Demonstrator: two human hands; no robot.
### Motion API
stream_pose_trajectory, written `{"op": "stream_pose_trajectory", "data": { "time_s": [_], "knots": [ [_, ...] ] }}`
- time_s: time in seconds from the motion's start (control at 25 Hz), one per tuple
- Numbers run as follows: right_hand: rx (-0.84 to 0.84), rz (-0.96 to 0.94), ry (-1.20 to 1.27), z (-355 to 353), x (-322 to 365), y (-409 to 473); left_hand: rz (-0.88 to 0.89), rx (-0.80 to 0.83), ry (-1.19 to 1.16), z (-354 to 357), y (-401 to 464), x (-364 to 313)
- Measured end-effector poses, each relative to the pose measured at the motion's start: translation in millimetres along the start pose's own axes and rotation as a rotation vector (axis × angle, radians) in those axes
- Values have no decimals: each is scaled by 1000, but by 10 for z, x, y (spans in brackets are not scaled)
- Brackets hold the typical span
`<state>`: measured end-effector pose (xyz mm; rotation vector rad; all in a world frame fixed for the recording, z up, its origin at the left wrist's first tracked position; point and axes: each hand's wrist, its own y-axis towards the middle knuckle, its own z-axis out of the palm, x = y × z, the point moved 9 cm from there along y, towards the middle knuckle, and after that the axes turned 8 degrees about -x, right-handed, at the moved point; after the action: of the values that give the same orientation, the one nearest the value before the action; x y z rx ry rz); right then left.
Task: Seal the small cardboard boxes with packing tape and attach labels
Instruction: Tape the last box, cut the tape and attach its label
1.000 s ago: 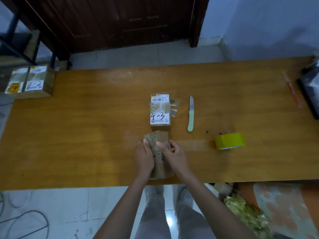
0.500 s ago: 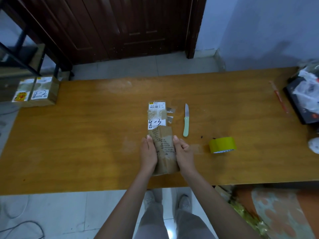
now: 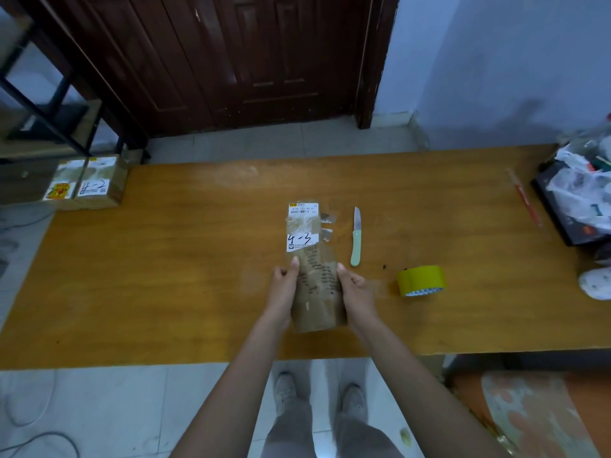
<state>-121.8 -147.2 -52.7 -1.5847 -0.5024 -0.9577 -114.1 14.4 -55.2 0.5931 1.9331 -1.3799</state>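
The left hand [image 3: 282, 292] and the right hand [image 3: 355, 289] hold a small brown cardboard box [image 3: 317, 292] between them, one on each long side. The left thumb lies along the box's left edge with the other fingers curled near its side; the right thumb lies along the right edge and the fingers wrap round the right side. The box shows dark print on its top face, and glossy tape covers part of it. Whether it is lifted or rests on the counter [image 3: 165, 276] cannot be told.

Just beyond the held box, and partly hidden by its far end, a second small box [image 3: 302, 223] lies on the counter with a white label marked by hand "4-3" and a barcode at its far end. Loose bits of clear tape [image 3: 327, 226] stick out at its right side. Near these, further right, lies a knife [image 3: 356, 238] with a pale green handle, blade pointing away from the person. To the right of the right hand, apart from it, stands a roll of yellow packing tape [image 3: 421, 280].

At the counter's far left corner sit two more labelled boxes [image 3: 86, 183]. A red pen [image 3: 525, 201] lies near the right end, beside a dark tray with white plastic bags [image 3: 575, 196].
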Motion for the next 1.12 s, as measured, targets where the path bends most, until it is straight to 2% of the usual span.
{"op": "stream_pose_trajectory", "data": {
  "time_s": [0.08, 0.16, 0.28, 0.36, 0.52, 0.64, 0.76, 0.92, 1.12],
  "knots": [
    [-18, 10, -40, -49, 22, 22, -100, 178, -42, 109, -74, 112],
    [6, -10, -87, 1, 71, 16, -29, 226, -5, 177, -123, 84],
    [67, -221, -378, 202, 231, -74, 139, 27, 38, 84, -123, -127],
    [51, -305, -467, 256, 300, -95, 245, -91, 90, -25, -131, -263],
    [-49, -500, -620, 253, 479, -125, 407, -158, 261, -106, -191, -402],
    [-49, -514, -651, 255, 512, -108, 437, -147, 323, -73, -156, -462],
    [-24, -430, -610, 233, 486, -45, 317, -5, 186, -32, -102, -435],
    [92, -267, -471, 267, 588, 35, 47, 261, -244, 74, -157, -280],
    [289, -43, 17, 517, 520, -15, -39, 303, -412, 51, -83, -326]
  ]
}}
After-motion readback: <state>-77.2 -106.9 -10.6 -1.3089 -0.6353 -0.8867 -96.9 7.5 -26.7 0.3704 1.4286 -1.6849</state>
